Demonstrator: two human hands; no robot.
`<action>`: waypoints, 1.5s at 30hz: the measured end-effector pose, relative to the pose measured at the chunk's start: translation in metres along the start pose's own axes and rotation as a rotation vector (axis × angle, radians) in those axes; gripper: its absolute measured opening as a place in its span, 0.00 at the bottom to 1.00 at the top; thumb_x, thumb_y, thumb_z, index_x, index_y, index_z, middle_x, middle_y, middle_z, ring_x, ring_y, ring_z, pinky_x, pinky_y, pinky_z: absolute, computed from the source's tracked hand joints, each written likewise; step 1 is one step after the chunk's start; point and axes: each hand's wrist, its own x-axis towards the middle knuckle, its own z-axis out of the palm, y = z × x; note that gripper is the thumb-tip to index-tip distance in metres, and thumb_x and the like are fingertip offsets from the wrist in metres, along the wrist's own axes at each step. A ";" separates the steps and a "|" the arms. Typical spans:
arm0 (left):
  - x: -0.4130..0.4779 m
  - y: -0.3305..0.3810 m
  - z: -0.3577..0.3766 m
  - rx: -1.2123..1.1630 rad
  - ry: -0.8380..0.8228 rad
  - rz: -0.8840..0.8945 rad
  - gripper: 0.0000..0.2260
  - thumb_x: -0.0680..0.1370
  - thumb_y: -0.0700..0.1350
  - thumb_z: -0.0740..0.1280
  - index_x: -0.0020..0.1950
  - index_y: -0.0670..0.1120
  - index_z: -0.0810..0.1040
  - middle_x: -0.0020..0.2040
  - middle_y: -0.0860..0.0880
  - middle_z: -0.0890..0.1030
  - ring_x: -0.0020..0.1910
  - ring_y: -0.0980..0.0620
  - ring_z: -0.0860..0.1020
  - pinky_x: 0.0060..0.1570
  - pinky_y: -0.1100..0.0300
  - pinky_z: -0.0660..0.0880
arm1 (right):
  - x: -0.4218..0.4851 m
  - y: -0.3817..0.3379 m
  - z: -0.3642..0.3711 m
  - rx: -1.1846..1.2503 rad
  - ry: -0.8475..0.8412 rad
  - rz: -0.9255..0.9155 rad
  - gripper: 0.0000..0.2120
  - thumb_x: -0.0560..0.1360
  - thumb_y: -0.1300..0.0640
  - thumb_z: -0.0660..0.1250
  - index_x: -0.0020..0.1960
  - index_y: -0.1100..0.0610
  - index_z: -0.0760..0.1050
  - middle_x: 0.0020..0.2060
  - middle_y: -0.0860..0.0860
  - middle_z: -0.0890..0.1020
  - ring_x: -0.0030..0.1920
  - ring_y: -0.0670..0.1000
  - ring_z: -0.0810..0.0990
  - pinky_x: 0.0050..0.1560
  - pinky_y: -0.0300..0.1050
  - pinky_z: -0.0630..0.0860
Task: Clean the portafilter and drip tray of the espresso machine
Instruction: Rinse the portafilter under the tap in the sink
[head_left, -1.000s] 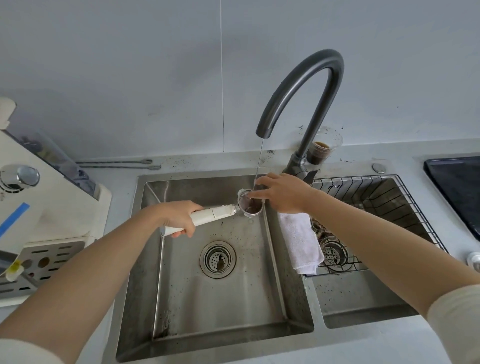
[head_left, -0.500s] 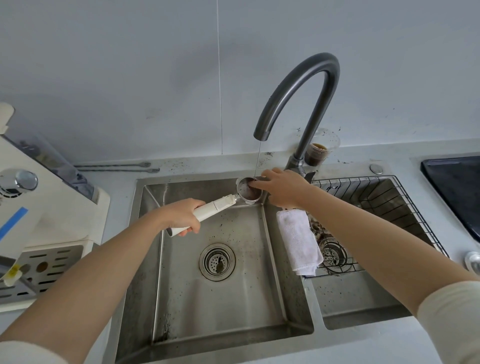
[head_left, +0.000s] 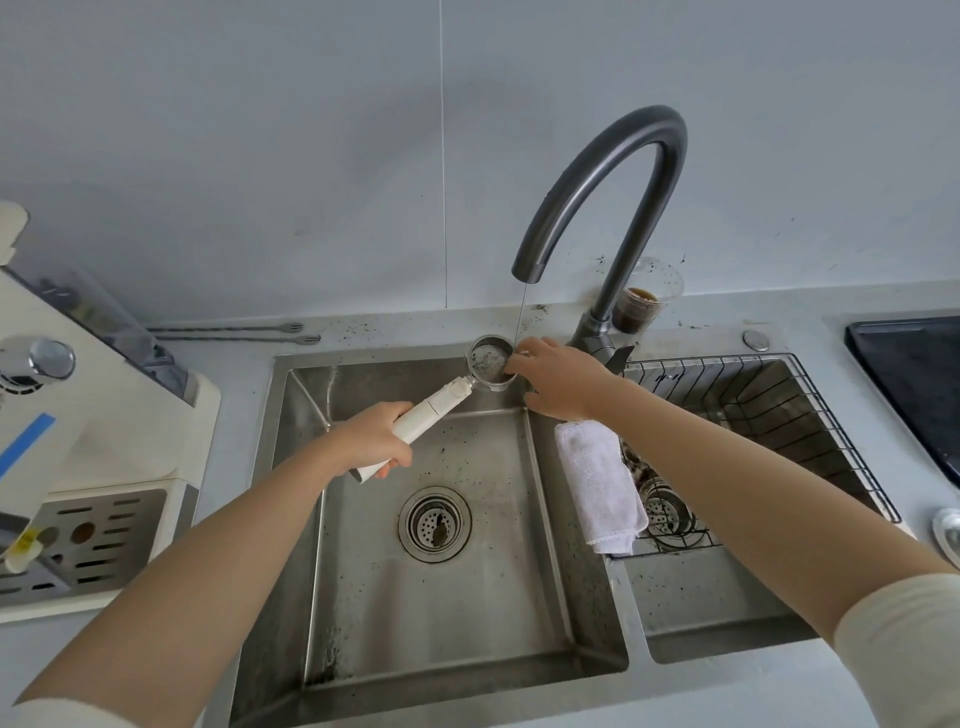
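My left hand (head_left: 371, 441) grips the white handle of the portafilter (head_left: 439, 402) over the left sink basin (head_left: 447, 597). Its metal basket (head_left: 489, 359) sits under a thin stream of water from the dark curved faucet (head_left: 608, 197). My right hand (head_left: 561, 382) rests at the basket's right rim, fingertips touching it. The basket's inside looks wet and grey with a few dark specks. The espresso machine (head_left: 98, 415) stands at the left, with its slotted drip tray (head_left: 91, 540) in place at its base.
A white cloth (head_left: 597, 483) hangs over the divider between the basins. A wire rack (head_left: 769, 410) sits in the right basin above a drain strainer (head_left: 667, 512). A plastic cup with brown liquid (head_left: 641, 304) stands behind the faucet. A black cooktop (head_left: 914, 374) lies far right.
The portafilter basket has risen toward the back of the basin, closer to the faucet spout. Brown residue seen inside it earlier has mostly washed out. Both hands moved with it.
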 end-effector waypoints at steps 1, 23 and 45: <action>0.000 0.000 0.003 -0.020 -0.002 0.002 0.16 0.70 0.31 0.65 0.56 0.39 0.70 0.32 0.47 0.71 0.22 0.53 0.69 0.23 0.64 0.68 | 0.000 -0.001 -0.002 0.060 0.004 0.011 0.21 0.76 0.58 0.58 0.69 0.55 0.65 0.70 0.54 0.63 0.70 0.54 0.62 0.65 0.51 0.68; 0.023 0.012 0.041 -0.165 0.140 0.067 0.12 0.70 0.32 0.65 0.50 0.42 0.68 0.35 0.47 0.69 0.26 0.52 0.69 0.23 0.65 0.67 | -0.010 0.000 -0.007 0.213 0.043 0.060 0.26 0.74 0.58 0.63 0.71 0.50 0.63 0.76 0.54 0.41 0.75 0.57 0.44 0.73 0.55 0.58; -0.009 0.013 -0.020 0.799 0.753 0.145 0.14 0.72 0.35 0.64 0.57 0.42 0.73 0.45 0.43 0.82 0.39 0.41 0.79 0.32 0.57 0.67 | 0.012 -0.002 0.014 1.352 0.115 0.240 0.35 0.68 0.80 0.60 0.72 0.61 0.60 0.61 0.62 0.75 0.61 0.59 0.76 0.54 0.45 0.75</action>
